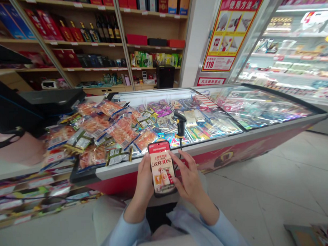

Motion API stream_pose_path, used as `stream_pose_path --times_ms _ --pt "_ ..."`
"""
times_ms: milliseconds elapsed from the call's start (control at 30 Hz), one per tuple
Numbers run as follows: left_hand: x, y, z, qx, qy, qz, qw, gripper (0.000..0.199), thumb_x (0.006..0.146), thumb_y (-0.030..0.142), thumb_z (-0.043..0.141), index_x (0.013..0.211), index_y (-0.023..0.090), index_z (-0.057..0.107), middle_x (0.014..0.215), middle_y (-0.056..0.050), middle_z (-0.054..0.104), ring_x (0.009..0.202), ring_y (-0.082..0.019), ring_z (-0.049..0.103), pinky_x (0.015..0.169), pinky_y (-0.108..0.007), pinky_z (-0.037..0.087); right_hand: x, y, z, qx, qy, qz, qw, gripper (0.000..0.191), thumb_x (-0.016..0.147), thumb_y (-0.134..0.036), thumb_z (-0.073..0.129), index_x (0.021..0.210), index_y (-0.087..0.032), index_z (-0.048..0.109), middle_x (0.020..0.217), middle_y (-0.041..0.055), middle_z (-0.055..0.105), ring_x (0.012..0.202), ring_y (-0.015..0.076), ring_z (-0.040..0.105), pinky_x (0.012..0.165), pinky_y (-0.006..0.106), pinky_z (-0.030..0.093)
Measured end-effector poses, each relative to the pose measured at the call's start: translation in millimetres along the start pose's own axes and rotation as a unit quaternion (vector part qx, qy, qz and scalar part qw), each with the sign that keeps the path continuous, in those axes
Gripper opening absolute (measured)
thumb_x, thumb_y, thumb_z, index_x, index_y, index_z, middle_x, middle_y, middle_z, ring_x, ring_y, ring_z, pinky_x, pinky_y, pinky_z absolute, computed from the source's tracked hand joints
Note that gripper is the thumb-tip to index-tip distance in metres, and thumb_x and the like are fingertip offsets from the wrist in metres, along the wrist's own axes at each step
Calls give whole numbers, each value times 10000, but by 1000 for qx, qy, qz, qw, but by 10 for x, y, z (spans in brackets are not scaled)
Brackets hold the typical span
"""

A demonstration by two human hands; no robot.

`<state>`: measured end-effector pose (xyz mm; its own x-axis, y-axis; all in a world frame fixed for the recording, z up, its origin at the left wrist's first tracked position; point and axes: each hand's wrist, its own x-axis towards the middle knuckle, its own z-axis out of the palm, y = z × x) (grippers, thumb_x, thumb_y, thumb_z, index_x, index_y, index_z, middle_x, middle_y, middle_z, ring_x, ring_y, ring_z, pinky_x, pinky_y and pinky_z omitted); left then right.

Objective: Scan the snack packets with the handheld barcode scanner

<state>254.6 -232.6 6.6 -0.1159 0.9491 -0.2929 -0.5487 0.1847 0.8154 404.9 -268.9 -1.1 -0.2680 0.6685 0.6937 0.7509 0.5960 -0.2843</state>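
Left grip (144, 183) clenched on smartphone (162, 169), right grip (189, 179) open beside it, freezer (215, 148) holding snack packets (107, 130)

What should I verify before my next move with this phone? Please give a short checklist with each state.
The phone in the left hand: ok, held against the palm.
Its screen: ok, lit, showing a red offer page.
The fingers of the right hand: cannot tell if they touch the screen.
The barcode scanner: ok, upright by the front rim of the chest freezer.
Its cable: cannot tell, it passes behind the right hand.
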Motion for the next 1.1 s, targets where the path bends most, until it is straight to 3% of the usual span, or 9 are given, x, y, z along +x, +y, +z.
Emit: stream_pose_path --times_ms 300,600,833,1100 --pt "-22 12 8 -6 -3 2 1000 504 637 552 750 926 153 643 837 -59 740 716 -213 689 661 -325 540 34 44 -24 -8 13 9 1000 595 987 -418 297 1538 -210 211 1432 151 439 1313 298 406 1061 505 377" --pt "-43 -26 21 -15 -1 -3 1000 523 621 549 762 937 155 625 836 -48 732 712 -206 685 650 -311 527 217 99 -16 -53 -50 -26 997 673 978 -399 379 1552 -152 129 1413 118 523 1430 289 237 1143 523 260" --pt "-39 -7 40 -17 8 -8 1000 509 612 546 763 916 160 631 835 -57 741 745 -233 698 683 -346 544 165 114 -36 -55 -21 -7 998 687 972 -415 379 1552 -162 112 1493 136 416 1421 302 262 1126 519 292" --pt "-40 0 45 -19 3 -12 1000 551 588 557 781 931 151 633 824 -61 741 709 -224 693 654 -332 542 162 116 -30 -58 -22 -10 998 653 980 -400 354 1543 -136 152 1479 157 429 1425 303 251 1120 522 303"
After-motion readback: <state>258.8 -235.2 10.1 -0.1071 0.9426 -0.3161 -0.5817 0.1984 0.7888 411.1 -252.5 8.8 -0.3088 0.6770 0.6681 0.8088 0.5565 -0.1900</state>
